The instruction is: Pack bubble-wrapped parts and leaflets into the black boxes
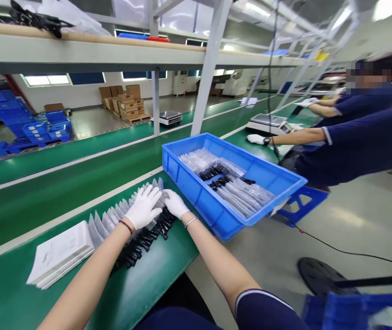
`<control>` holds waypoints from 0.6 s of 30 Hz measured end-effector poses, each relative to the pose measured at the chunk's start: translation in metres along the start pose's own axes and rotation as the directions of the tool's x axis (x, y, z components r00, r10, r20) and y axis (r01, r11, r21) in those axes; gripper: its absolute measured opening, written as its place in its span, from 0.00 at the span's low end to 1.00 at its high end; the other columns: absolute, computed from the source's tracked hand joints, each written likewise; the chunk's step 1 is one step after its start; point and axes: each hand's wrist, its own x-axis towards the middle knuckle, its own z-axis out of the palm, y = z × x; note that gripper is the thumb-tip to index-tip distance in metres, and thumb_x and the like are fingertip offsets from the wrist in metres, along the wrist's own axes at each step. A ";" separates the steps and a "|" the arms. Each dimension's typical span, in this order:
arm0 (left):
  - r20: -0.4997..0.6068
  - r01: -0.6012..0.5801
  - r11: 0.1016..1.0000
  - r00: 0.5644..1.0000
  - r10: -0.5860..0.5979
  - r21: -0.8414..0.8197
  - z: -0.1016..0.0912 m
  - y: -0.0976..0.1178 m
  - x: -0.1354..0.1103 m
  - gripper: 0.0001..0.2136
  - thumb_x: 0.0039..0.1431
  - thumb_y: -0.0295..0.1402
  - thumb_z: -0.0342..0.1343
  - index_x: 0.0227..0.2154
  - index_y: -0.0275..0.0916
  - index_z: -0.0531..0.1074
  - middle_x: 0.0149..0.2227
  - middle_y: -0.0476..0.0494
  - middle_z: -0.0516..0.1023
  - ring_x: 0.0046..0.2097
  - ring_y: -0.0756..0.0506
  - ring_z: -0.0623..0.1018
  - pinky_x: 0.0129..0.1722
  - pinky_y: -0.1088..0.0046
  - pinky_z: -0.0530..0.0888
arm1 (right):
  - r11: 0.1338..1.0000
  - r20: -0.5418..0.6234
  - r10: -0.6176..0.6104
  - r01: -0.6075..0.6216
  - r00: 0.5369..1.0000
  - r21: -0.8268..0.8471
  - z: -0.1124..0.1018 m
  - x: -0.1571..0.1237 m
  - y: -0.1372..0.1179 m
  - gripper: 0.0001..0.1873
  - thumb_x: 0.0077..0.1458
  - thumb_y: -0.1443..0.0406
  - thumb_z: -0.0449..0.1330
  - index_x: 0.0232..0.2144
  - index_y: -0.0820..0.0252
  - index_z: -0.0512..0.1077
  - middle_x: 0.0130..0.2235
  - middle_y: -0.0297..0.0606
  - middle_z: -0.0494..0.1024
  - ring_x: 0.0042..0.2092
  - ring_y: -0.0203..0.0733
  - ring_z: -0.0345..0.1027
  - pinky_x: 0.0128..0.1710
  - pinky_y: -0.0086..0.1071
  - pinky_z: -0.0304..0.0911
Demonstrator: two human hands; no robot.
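A row of clear plastic bags with black-ended pieces (149,238) stands packed along the green bench, the bags upright and the black ends facing me. My left hand (144,206), in a white glove, lies over the tops of the bags with its fingers stretched out. At the far right end of the row, my white-gloved right hand (177,204) has its fingers curled against the last bag; its fingertips are partly hidden. Just beyond it stands a blue crate (196,195) holding several more bagged pieces (245,195) in two groups.
A stack of white printed booklets (63,252) lies at the row's left end. Past the crate, a co-worker's gloved hand (256,139) rests near a weighing scale (267,123). A white post (212,64) and a shelf (89,52) rise over the green conveyor (61,183).
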 end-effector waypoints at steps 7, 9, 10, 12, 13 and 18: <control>0.168 -0.199 0.979 0.967 0.191 0.033 0.021 0.004 0.060 0.17 0.71 0.39 0.43 0.42 0.42 0.78 0.46 0.39 0.79 0.60 0.31 0.67 0.60 0.40 0.58 | 0.897 0.148 -0.193 0.236 0.970 -0.374 -0.071 -0.089 -0.048 0.16 0.57 0.61 0.57 0.45 0.56 0.78 0.42 0.47 0.81 0.44 0.56 0.74 0.49 0.45 0.66; 0.123 -0.188 0.981 0.976 0.181 0.053 0.025 0.004 0.058 0.19 0.70 0.42 0.45 0.40 0.39 0.79 0.41 0.37 0.79 0.57 0.32 0.69 0.59 0.44 0.60 | 0.839 0.044 -0.253 0.242 0.967 -0.488 -0.128 -0.088 -0.044 0.19 0.63 0.59 0.51 0.51 0.50 0.75 0.45 0.43 0.81 0.47 0.52 0.73 0.51 0.43 0.64; 0.095 -0.174 0.983 0.981 0.169 0.050 0.026 0.004 0.056 0.19 0.69 0.44 0.46 0.39 0.38 0.79 0.41 0.36 0.78 0.56 0.32 0.69 0.59 0.45 0.61 | 0.822 -0.029 -0.218 0.168 0.975 -0.545 -0.161 -0.077 -0.038 0.19 0.64 0.59 0.51 0.52 0.50 0.75 0.48 0.44 0.80 0.49 0.52 0.72 0.52 0.42 0.63; 0.054 -0.158 0.987 0.986 0.156 0.035 0.028 0.005 0.053 0.19 0.69 0.45 0.47 0.40 0.37 0.79 0.41 0.35 0.78 0.55 0.33 0.69 0.59 0.47 0.61 | 0.742 -0.172 0.028 -0.136 0.985 -0.657 -0.223 -0.039 -0.015 0.19 0.65 0.60 0.49 0.52 0.55 0.74 0.50 0.48 0.78 0.51 0.54 0.71 0.51 0.43 0.63; 0.043 -0.154 0.988 0.987 0.153 0.030 0.029 0.006 0.052 0.19 0.68 0.45 0.48 0.41 0.38 0.79 0.42 0.35 0.78 0.55 0.33 0.69 0.59 0.47 0.61 | 0.664 -0.215 0.190 -0.287 0.958 -0.691 -0.248 -0.018 -0.001 0.20 0.65 0.61 0.49 0.53 0.58 0.73 0.52 0.50 0.77 0.52 0.55 0.71 0.51 0.43 0.63; 0.045 -0.127 0.992 0.991 0.126 0.018 0.032 0.007 0.050 0.18 0.68 0.45 0.49 0.44 0.39 0.78 0.43 0.37 0.78 0.59 0.31 0.67 0.60 0.45 0.60 | 0.567 -0.178 0.426 -0.415 0.887 -0.711 -0.284 0.051 0.075 0.14 0.60 0.63 0.62 0.44 0.67 0.76 0.44 0.51 0.80 0.46 0.49 0.75 0.48 0.40 0.68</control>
